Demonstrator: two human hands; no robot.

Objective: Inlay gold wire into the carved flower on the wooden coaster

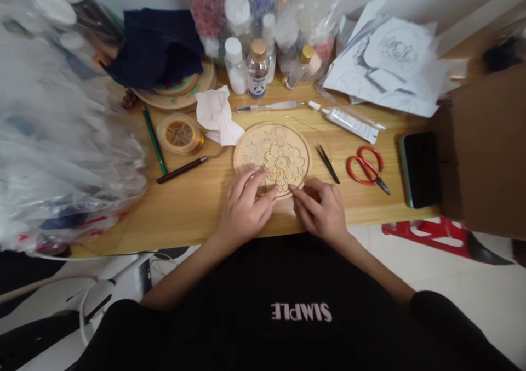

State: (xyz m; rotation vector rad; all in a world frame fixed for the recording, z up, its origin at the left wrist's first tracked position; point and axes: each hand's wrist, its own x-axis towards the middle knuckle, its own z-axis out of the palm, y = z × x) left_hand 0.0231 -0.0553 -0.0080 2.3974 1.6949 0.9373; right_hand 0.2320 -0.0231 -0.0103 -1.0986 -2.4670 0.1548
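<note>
A round wooden disc (255,141) lies flat on the table before me, with a flower design on its face. Thin gold wire (283,163) follows the petal outlines of the large flower. My left hand (249,206) rests over the disc's lower left, fingers apart and fingertips on its surface. At the lower right rim is my right hand (322,209), its index fingertip touching the petal edge and its other fingers curled. Whatever may be between its fingertips is too small to make out. Black tweezers (327,164) lie right of the disc.
Red-handled scissors (365,167), a phone (419,168) and a cardboard box (489,152) are to the right. A glue tube (351,123), pen (271,106), tissue (217,113) and several bottles (257,67) stand or lie behind. Leftward are a wire spool (181,133), a hooked tool (184,169) and a green pencil (154,141).
</note>
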